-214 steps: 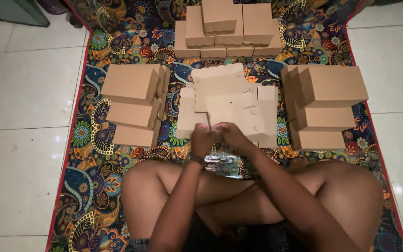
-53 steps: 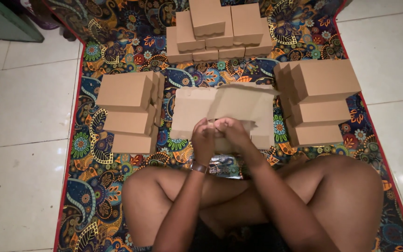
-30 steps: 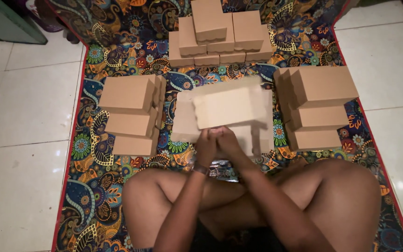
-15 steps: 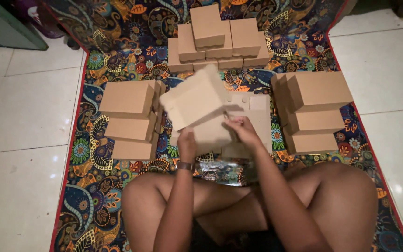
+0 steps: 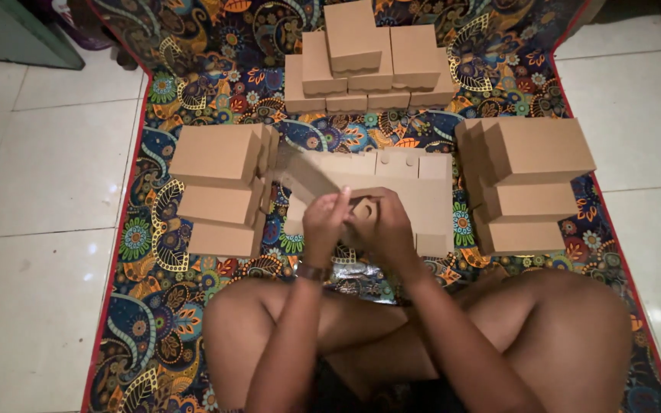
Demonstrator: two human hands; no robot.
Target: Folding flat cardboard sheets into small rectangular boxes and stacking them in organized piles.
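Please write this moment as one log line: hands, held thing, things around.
left hand + right hand: grip cardboard blank | below: flat blanks | around: folded boxes | floor: patterned mat

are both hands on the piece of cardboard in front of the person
Yes, the left hand and the right hand both grip the cardboard piece above the flat stack.

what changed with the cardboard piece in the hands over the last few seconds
The flat brown cardboard box blank, half a second ago raised broadside above the pile, has swung down and now shows nearly edge-on. The left hand and right hand have closed together on it again. The pile of flat blanks, the stacks of folded brown boxes and the patterned mat stayed put.
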